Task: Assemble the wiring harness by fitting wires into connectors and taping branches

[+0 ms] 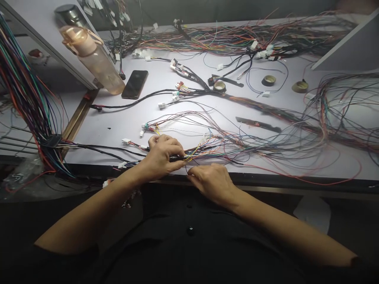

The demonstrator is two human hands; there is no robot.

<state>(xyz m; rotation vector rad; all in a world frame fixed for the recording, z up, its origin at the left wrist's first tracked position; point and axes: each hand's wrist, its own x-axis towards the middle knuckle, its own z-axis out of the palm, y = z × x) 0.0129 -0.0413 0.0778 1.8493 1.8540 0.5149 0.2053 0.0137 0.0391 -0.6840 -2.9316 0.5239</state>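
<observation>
My left hand is closed around a wire bundle near the table's front edge. Black-wrapped branches of this bundle run out to the left past white connectors, while loose coloured wires fan out to the right. Just right of it, my right hand pinches a thin dark wire that hangs down from the bundle. A yellow wire crosses the bundle between both hands. Small connectors on thin wires lie beyond my left hand. The palms and inner fingers are hidden.
A second taped harness stretches across the middle. Behind it lie tape rolls, a phone and a bottle. A thick wire bunch hangs at left. More wires pile along the back. A dark flat strip lies centre right.
</observation>
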